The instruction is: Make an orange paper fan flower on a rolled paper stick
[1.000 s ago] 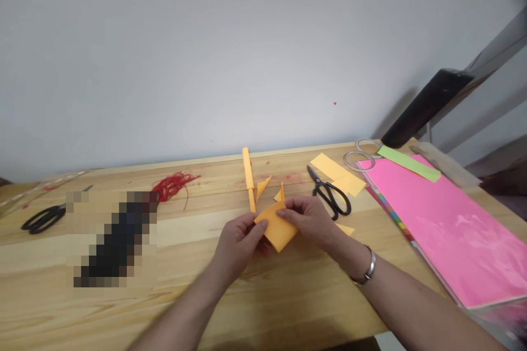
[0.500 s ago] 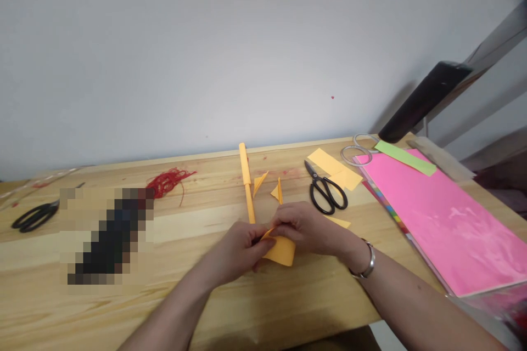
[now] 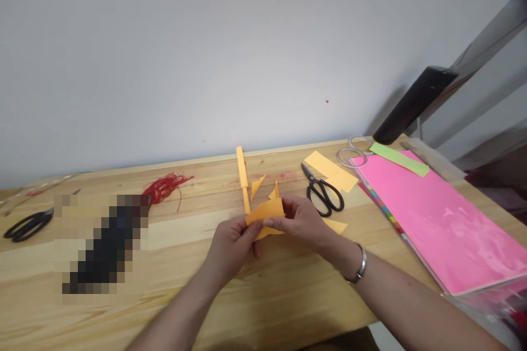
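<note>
Both hands hold a folded orange paper piece (image 3: 265,214) just above the wooden table (image 3: 267,296). My left hand (image 3: 233,241) pinches its lower left corner. My right hand (image 3: 302,220), with a silver bracelet on the wrist, grips its right side with curled fingers. Just behind the paper lie a rolled orange paper tube (image 3: 242,178) and two small orange scraps (image 3: 263,186).
Black scissors (image 3: 323,193) lie right of my hands beside yellow paper strips (image 3: 333,171). A pink sheet stack (image 3: 436,225) with a green strip (image 3: 398,158) fills the right side. Red threads (image 3: 164,186), another pair of black scissors (image 3: 27,225) and a blurred dark object (image 3: 102,244) sit to the left.
The orange paper has been turned and lifted from hanging below my fingers to standing above them. My hands stay together at the table's middle.
</note>
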{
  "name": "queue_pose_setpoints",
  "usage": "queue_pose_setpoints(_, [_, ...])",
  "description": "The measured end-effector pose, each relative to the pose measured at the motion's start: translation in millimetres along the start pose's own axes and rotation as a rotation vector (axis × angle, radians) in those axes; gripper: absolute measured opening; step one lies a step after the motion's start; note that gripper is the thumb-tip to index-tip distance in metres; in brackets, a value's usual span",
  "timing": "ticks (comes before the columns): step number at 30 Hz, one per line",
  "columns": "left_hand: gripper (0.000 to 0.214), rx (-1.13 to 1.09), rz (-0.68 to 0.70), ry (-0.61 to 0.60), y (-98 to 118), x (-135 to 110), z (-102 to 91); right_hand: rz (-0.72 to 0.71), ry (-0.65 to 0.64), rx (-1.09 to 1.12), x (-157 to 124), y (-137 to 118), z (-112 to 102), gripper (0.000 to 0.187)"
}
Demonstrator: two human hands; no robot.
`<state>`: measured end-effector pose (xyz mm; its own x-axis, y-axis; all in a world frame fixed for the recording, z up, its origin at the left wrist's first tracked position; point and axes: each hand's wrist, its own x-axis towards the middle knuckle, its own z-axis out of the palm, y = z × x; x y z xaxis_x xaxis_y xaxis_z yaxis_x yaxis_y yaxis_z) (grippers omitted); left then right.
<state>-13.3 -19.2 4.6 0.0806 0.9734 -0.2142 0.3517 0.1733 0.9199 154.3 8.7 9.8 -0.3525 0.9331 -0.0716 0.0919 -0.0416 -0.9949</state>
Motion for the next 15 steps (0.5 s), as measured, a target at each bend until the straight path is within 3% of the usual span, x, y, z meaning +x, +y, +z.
queue_pose_setpoints(9, [0.039,0.084,0.012,0.024,7.3,-4.8,2.2,-0.087,0.245,-0.138,-0.3,5.1,3.7,0.025])
queue_pose_setpoints(15, [0.037,0.02,-0.009,0.03,2.3,-3.6,1.7,-0.098,0.304,-0.05,5.0,7.8,-4.0,0.027])
